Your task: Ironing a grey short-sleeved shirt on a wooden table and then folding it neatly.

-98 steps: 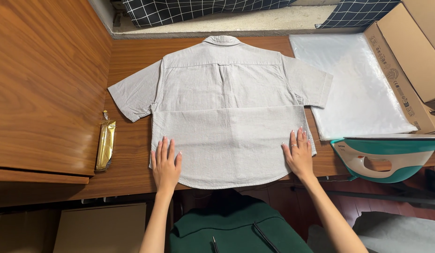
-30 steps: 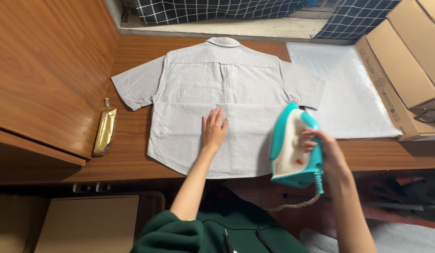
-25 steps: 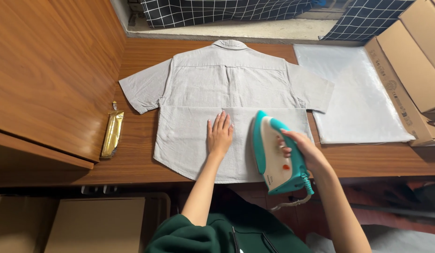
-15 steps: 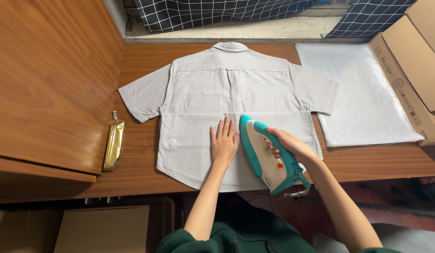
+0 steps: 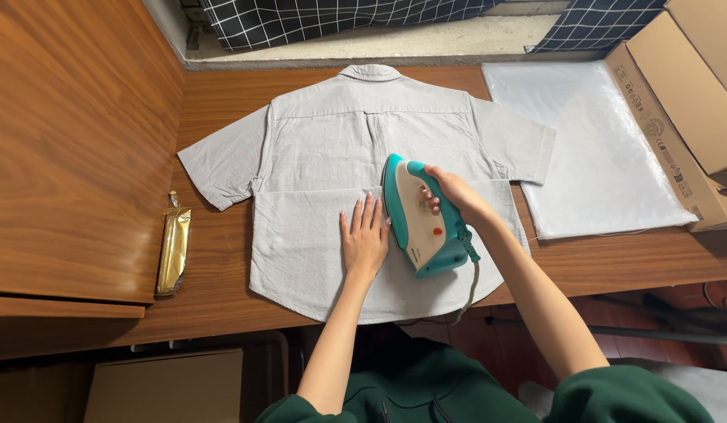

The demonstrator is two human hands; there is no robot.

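While the left hand point(image 5: 365, 239) lies flat and open on the shirt point(image 5: 316, 157), spread back-up across the desk point(image 5: 222, 290), the right hand point(image 5: 456, 194) grips the iron point(image 5: 416, 219), which rests on the shirt just beside the left fingers.

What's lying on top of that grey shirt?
On the grey shirt sit a teal and white iron, gripped by the right hand, and the flat left hand. The iron's soleplate is hidden.

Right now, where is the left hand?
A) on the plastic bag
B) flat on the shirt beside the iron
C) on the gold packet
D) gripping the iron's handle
B: the left hand lies flat on the shirt, just left of the teal iron, which the right hand grips.
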